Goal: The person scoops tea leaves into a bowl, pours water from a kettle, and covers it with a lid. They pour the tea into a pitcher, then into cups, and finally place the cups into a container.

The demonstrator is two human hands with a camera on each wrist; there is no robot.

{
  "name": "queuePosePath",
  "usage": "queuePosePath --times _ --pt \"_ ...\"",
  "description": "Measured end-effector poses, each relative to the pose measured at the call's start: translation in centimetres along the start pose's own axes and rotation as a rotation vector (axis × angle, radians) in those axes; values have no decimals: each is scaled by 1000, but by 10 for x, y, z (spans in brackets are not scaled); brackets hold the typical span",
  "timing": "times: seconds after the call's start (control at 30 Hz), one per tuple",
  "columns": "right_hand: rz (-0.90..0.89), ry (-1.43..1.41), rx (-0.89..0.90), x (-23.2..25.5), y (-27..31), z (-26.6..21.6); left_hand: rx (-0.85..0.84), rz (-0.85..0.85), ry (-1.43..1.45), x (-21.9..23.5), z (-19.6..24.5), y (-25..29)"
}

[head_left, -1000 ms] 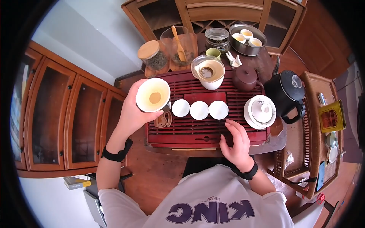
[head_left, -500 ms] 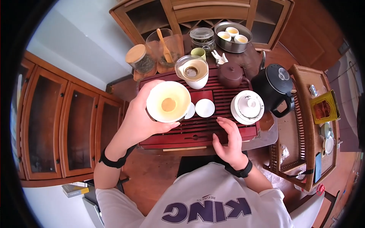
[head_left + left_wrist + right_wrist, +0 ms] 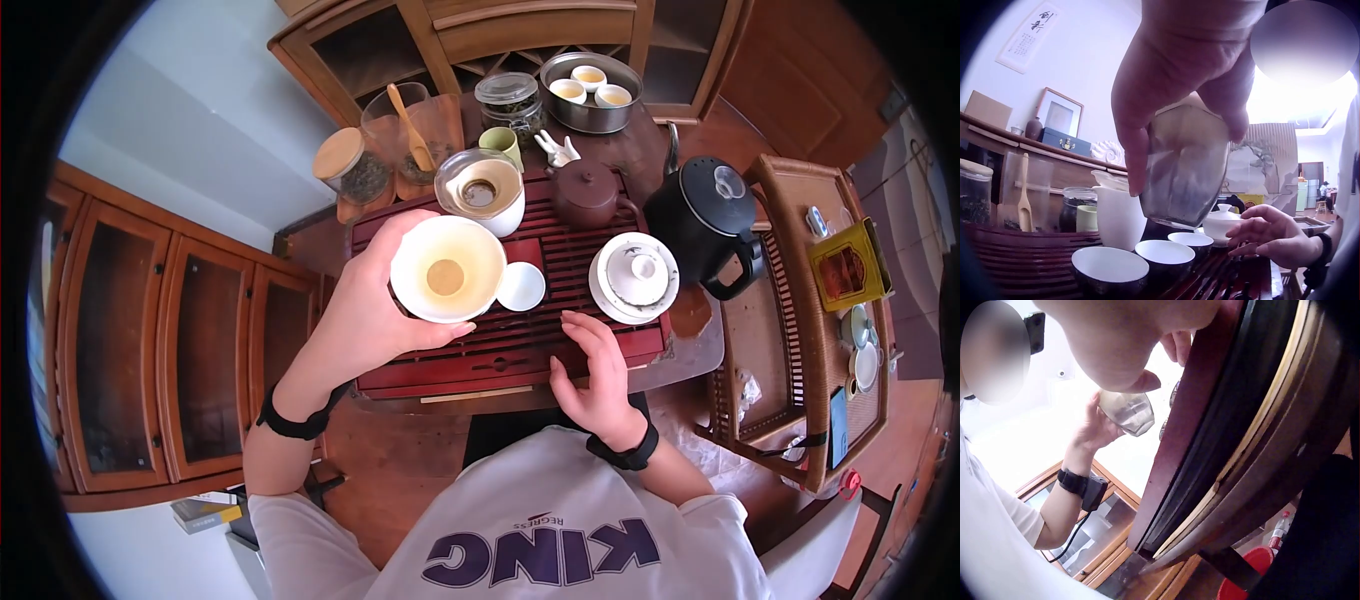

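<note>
My left hand (image 3: pixel 365 310) grips a wide cup (image 3: pixel 447 270) with pale tea in it, raised over the red slatted tray (image 3: pixel 540 355). The left wrist view shows the cup's faceted, silvery outside (image 3: pixel 1185 165) between thumb and fingers, above three small white-lined cups (image 3: pixel 1110 265). In the head view one small cup (image 3: pixel 521 287) shows beside the held cup, which hides the others. My right hand (image 3: pixel 600 390) rests at the tray's near edge with fingers loosely bent and nothing in them, near the lidded white bowl (image 3: pixel 635 278).
Behind the small cups stand a white pitcher with a strainer (image 3: pixel 480 195) and a brown teapot (image 3: pixel 586 195). A black kettle (image 3: pixel 705 215) is at the right. Tea jars (image 3: pixel 353 165) stand at the back left, and a metal bowl (image 3: pixel 592 115) holding three filled cups is at the back.
My left hand has brought the held cup to the right over the row of small cups, covering some of them. The head view has shifted; my right hand stays near the tray's edge.
</note>
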State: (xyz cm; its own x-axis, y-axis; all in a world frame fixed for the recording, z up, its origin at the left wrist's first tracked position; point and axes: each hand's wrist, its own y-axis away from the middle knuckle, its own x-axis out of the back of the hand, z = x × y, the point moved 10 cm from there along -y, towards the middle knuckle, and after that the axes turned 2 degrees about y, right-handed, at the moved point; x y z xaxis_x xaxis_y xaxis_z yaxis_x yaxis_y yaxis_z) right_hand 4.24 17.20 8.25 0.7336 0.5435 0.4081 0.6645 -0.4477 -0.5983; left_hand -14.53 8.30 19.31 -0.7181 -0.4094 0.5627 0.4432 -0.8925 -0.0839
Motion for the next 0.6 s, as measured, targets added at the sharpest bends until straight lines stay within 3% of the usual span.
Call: queuePosePath --times 0.6 --pt "69 -45 -12 5 1 4 55 -79 -192 -6 3 -11"
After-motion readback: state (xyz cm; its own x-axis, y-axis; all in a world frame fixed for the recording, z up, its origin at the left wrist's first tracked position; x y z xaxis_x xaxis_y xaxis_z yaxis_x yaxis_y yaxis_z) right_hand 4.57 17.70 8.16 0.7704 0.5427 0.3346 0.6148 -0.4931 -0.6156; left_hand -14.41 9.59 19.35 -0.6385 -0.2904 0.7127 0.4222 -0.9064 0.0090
